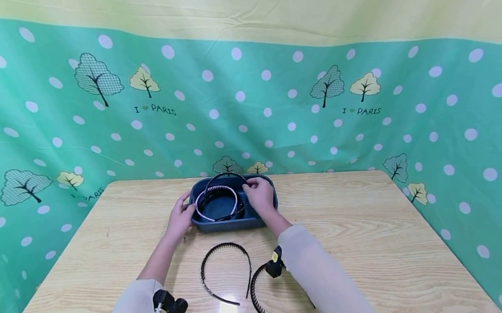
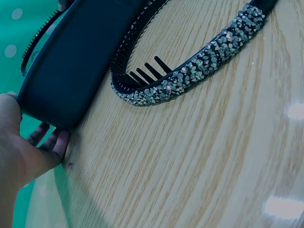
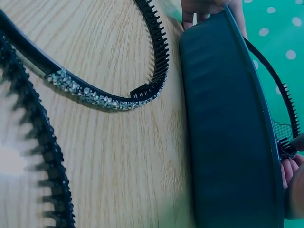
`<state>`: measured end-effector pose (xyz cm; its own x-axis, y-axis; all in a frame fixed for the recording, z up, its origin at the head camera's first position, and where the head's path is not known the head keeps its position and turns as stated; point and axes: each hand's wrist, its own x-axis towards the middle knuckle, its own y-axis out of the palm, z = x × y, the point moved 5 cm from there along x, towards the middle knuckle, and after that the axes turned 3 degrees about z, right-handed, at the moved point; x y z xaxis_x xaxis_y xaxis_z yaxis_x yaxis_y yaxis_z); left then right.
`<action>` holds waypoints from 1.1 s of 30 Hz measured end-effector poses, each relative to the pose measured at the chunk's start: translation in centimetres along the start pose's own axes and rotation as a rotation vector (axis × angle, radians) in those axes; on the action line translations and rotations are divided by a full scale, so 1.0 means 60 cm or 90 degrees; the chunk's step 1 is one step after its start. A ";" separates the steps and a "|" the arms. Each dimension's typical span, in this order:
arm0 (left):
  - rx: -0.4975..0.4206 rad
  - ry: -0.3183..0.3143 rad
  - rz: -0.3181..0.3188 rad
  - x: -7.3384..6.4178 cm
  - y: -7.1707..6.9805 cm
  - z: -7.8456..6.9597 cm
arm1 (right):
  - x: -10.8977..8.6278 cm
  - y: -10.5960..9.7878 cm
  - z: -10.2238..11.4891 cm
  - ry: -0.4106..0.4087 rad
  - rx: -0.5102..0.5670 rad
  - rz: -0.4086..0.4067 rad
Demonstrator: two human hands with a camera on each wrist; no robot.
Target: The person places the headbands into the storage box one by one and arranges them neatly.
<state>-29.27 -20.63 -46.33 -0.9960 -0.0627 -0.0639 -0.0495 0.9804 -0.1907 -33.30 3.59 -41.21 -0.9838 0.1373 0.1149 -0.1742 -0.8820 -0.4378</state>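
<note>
A dark blue plastic basin (image 1: 234, 224) stands near the table's far edge with several headbands inside, among them a pale-toothed headband (image 1: 238, 200). My left hand (image 1: 181, 216) grips the basin's left end, thumb at the rim and fingers on the outer wall, as the left wrist view shows. Over the basin's right part, my right hand (image 1: 260, 194) pinches a black toothed headband (image 1: 226, 174) that arches up above the rim. In the right wrist view, thumb and fingers close on this headband (image 3: 289, 107).
A black headband with glittering stones (image 1: 203, 273) lies on the wooden table (image 1: 364, 246) in front of the basin. Nearer, another black toothed headband (image 1: 255, 298) lies partly under my right forearm. A dotted green curtain (image 1: 269, 101) hangs behind the table.
</note>
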 end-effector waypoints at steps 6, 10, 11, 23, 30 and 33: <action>-0.004 0.000 0.000 0.000 0.001 -0.001 | -0.002 0.002 0.000 0.013 -0.007 -0.001; 0.003 0.002 0.003 -0.001 0.001 -0.002 | -0.003 0.005 -0.002 0.018 -0.005 0.002; 0.001 0.002 0.004 -0.002 0.001 -0.002 | -0.004 0.006 -0.002 0.019 -0.003 0.002; 0.005 0.010 -0.002 0.002 0.000 -0.001 | -0.008 0.018 0.004 0.017 0.020 -0.002; 0.001 0.005 0.003 0.001 0.001 0.002 | -0.012 0.026 0.005 0.031 0.018 0.009; 0.003 0.006 0.003 0.001 0.001 0.002 | -0.012 0.027 0.004 0.034 0.012 0.009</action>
<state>-29.34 -20.60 -46.46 -0.9969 -0.0557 -0.0559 -0.0438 0.9799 -0.1949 -32.88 1.93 -41.78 -0.9872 0.1474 0.0611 -0.1594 -0.8927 -0.4216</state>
